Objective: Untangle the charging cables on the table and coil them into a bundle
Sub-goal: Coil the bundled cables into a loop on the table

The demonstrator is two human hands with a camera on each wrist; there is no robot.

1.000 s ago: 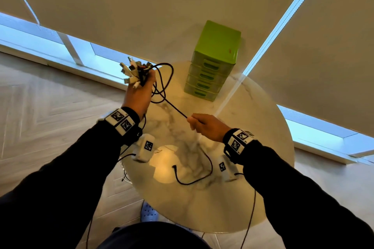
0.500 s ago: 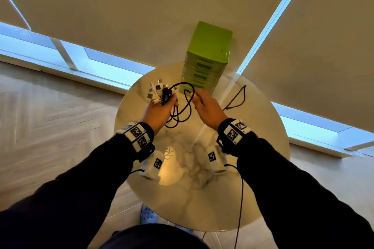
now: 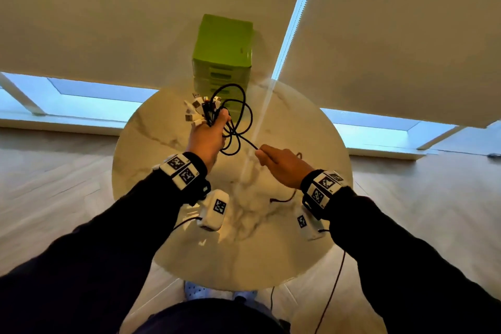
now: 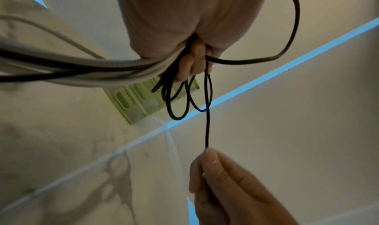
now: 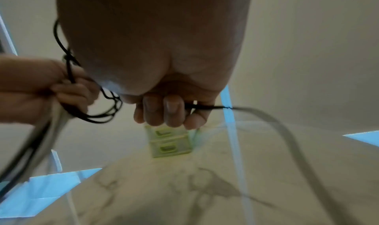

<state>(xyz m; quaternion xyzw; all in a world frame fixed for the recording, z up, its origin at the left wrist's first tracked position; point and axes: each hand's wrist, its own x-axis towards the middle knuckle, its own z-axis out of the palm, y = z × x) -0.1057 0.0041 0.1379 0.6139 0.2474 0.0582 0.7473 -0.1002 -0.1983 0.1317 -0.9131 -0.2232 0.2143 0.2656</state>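
Note:
My left hand [image 3: 208, 133] is raised over the round marble table [image 3: 162, 144] and grips a bundle of charging cables. White and black plug ends [image 3: 199, 108] stick up above its fingers. Black cable loops [image 3: 238, 116] hang from its right side; the left wrist view shows the black cable loops [image 4: 184, 102] below the left hand [image 4: 194, 61]. One black strand [image 3: 249, 142] runs tight to my right hand [image 3: 279, 163], which pinches it. The cable's loose tail [image 3: 284, 199] lies on the table under the right wrist. My right hand [image 5: 170, 113] curls round the black strand [image 5: 205, 107].
A green drawer box [image 3: 223, 54] stands at the table's far edge, right behind the raised cables. Beige roller blinds [image 3: 135, 8] hang close behind the table. Thin device wires [image 3: 333, 287] hang from the wrists down past the table's near edge.
My right hand has drawn back toward me and to the right, pulling a strand out of the loops. The left hand stays raised with the bundle, which has gained a loop.

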